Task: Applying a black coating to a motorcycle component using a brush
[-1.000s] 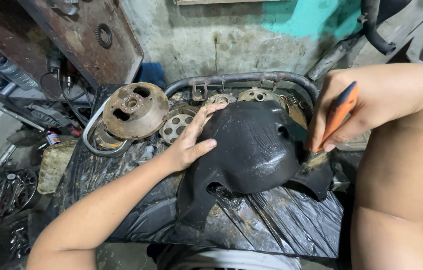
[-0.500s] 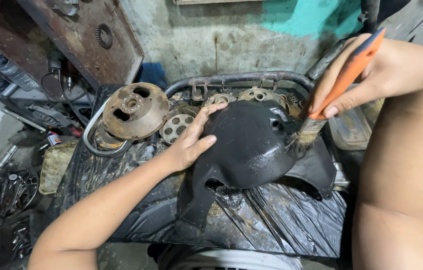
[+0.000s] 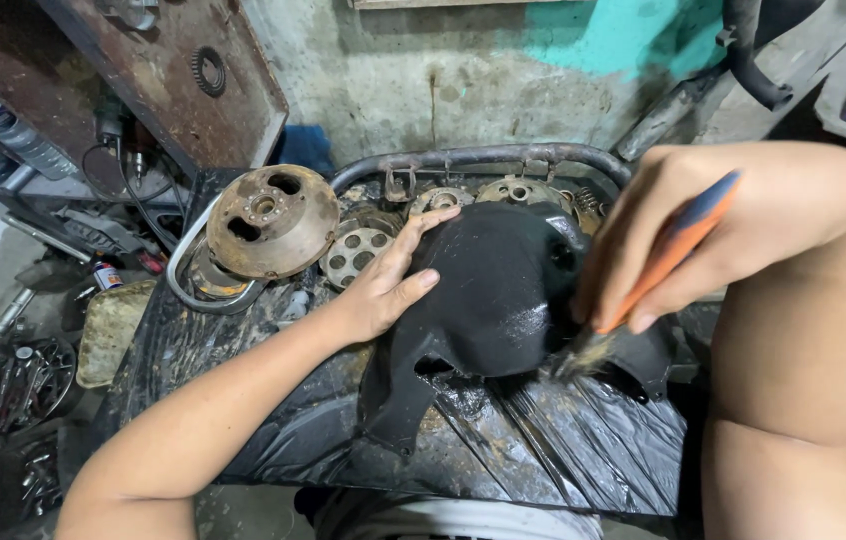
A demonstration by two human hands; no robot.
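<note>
A black plastic cover (image 3: pixel 498 290) lies on black sheeting (image 3: pixel 563 440) at frame centre. The left hand (image 3: pixel 388 285) presses flat, fingers spread, on its left side. The right hand (image 3: pixel 703 235) grips an orange-handled brush (image 3: pixel 633 290), bristles touching the cover's right edge.

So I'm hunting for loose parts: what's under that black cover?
Under the black cover only crumpled black plastic sheet shows, wet and gritty. The left hand presses its top, and the dome hides anything lying beneath it.
</note>
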